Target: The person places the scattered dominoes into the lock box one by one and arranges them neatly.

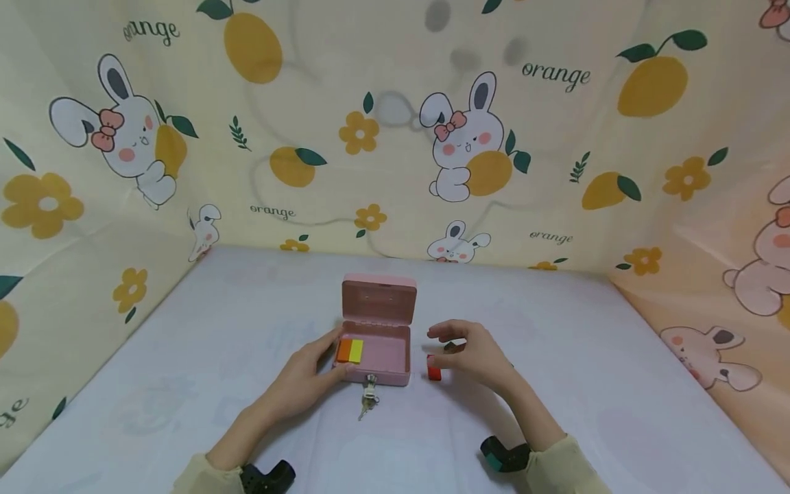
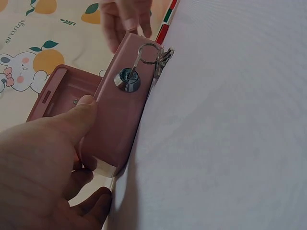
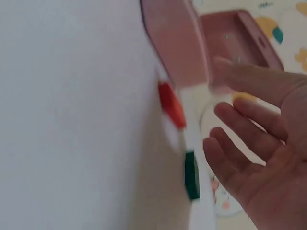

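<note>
A pink cash box stands with its lid raised. Inside, at the left, an orange block and a yellow block lie side by side. My left hand holds the box by its left side, thumb on the front rim. Right of the box, my right hand hovers with loosely bent fingers and nothing between them. Under it are a red block and a green block, the green one mostly hidden by the hand in the head view.
Keys on a ring hang from the lock at the box's front. A white tabletop runs back to a patterned cloth with rabbits and oranges. Dark devices sit at both wrists.
</note>
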Tool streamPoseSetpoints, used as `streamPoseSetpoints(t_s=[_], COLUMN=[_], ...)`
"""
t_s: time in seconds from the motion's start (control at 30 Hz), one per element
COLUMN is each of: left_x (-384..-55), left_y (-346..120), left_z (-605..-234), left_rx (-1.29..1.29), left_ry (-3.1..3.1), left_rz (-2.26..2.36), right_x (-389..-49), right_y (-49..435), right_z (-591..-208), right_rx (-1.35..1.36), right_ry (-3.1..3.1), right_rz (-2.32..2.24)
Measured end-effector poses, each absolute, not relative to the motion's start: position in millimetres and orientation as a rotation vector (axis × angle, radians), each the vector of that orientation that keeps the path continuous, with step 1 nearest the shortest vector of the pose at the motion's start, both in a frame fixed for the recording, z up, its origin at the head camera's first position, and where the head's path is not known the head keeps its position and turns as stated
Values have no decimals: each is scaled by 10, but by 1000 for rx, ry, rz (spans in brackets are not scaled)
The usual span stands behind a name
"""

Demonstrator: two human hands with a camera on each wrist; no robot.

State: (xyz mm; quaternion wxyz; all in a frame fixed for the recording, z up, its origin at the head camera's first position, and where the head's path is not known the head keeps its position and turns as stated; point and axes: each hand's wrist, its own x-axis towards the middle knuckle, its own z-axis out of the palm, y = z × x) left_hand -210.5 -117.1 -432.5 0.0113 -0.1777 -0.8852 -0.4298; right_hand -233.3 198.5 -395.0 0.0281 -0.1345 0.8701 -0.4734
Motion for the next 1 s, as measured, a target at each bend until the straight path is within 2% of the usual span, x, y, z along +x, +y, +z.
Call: streamPoseSetpoints(t_s=[0.23,1.0], left_x=[-2084,-2124], left_y=[-1182,-1174], left_z=[-4318,-4333], left_rx=[-544,-568], left_ry=[-2769,-2760], left_rz=[-1335,-1334], right_x=[-2294,-2286], right_y=[2127,2106], right_z=[-4055,-4111], right_rx=[-398,-308], right_ry=[2648,2731], right_rz=[-1414,-1332])
